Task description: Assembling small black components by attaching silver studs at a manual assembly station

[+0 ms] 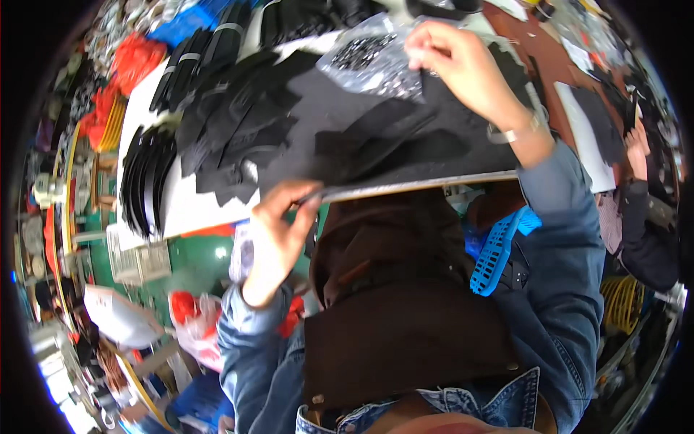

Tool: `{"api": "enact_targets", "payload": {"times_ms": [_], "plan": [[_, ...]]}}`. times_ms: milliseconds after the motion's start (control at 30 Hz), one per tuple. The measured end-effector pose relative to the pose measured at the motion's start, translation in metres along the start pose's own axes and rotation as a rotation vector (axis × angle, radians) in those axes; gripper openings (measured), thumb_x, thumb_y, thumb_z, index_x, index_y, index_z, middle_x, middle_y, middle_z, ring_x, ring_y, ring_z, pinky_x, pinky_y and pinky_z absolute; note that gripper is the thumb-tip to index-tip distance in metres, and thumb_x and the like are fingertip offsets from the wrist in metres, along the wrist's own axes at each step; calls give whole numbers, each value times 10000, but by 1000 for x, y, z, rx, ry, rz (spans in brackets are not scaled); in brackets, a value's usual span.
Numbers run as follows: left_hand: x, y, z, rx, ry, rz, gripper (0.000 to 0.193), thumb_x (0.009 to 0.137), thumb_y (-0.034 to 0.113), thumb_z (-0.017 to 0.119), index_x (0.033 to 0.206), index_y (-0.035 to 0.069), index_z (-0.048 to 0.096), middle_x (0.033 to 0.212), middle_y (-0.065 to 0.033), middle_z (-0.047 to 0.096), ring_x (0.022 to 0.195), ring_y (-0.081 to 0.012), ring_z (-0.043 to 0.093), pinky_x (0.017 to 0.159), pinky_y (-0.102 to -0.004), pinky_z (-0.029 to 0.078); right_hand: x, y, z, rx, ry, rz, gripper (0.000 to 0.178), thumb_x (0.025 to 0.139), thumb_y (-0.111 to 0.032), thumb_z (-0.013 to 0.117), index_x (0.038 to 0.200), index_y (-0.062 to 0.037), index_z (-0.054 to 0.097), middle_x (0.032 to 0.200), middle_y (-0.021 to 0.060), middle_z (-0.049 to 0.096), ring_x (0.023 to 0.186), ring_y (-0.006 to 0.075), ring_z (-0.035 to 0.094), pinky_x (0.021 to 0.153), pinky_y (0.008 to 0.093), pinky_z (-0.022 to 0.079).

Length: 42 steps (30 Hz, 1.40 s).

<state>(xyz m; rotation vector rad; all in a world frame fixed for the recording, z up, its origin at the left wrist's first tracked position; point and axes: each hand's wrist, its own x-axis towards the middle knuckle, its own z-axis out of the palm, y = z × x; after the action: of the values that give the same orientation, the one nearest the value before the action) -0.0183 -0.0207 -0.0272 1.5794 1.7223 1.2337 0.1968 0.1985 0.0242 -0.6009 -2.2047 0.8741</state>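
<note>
My left hand (278, 228) is at the front edge of the table, thumb and fingers pinching the end of a black fabric strip (340, 160). That strip is blurred and partly merges with the dark mat (311, 108) behind it. Farther back on the right, my right hand (463, 69) hovers by a clear plastic bag (343, 40) of small shiny dark metal pieces (361, 52). Its thumb and fingertips come together; whatever lies between them is too small to make out. More black strips (426, 148) lie on the mat between my hands.
Black fabric pieces (238, 116) are heaped on the left of the table, beside bundled black strips (148, 181). A blue plastic basket (493, 253) is below the table edge at my right. On the far right, another person's hand (636, 148) works at a neighbouring table.
</note>
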Motion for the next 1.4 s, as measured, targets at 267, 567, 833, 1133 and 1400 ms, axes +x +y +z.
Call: {"api": "enact_targets", "payload": {"times_ms": [267, 567, 833, 1133, 1400], "plan": [[16, 26, 4, -465, 14, -149, 132, 818, 34, 632, 945, 4, 649, 706, -41, 639, 617, -41, 564, 564, -177, 450, -49, -70, 66, -23, -3, -287, 115, 694, 12, 682, 772, -23, 605, 889, 64, 550, 832, 202, 519, 715, 294, 429], [11, 31, 10, -305, 34, 10, 214, 776, -23, 638, 988, 2, 640, 834, -48, 648, 716, -83, 575, 647, -216, 464, -46, -67, 77, -84, 87, -259, 200, 606, -68, 737, 724, -60, 575, 930, 45, 550, 893, 239, 512, 768, 350, 411], [20, 31, 9, -153, 11, 276, 266, 675, -38, 709, 926, 14, 640, 850, -89, 624, 753, -187, 587, 675, -273, 458, -33, -62, 72, -183, 87, -441, 212, 617, -116, 742, 722, -61, 566, 898, 30, 581, 825, 223, 547, 703, 352, 426], [20, 23, 11, 23, 34, 461, 211, 623, 2, 747, 792, 30, 624, 775, -63, 623, 735, -229, 563, 636, -322, 466, 66, 35, 36, -1172, -299, -142, 120, 791, -130, 566, 862, -53, 626, 777, 121, 635, 784, 289, 630, 697, 396, 485], [15, 18, 11, 37, 32, 454, 233, 617, 11, 749, 811, 40, 624, 767, -52, 618, 721, -217, 545, 624, -315, 460, 72, 51, 44, -1010, -127, -305, 93, 775, -81, 554, 832, -42, 617, 781, 106, 636, 778, 291, 629, 671, 392, 501]]}}
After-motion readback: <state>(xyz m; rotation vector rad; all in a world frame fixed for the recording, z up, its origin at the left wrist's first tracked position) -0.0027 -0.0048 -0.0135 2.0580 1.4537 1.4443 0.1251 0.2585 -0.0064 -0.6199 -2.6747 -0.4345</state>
